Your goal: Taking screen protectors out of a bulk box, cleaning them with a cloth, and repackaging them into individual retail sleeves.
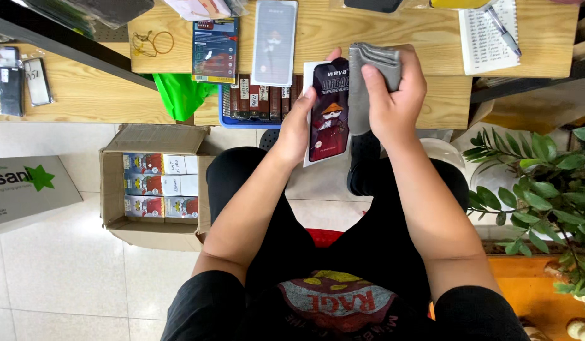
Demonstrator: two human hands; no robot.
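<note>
Wooden surface [393, 38] sits ahead w/ packets on it, but left hand [297, 129] only pinches the dark flat packet [329, 110] by its edge over the lap while right hand [393, 95] clutches grey cloth [368, 69], so packet could prob. slip to the floor.

We see a wooden table [343, 35] carrying a notepad [488, 35] with a pen [504, 28], flat packets [275, 41] and rubber bands [153, 43].
</note>
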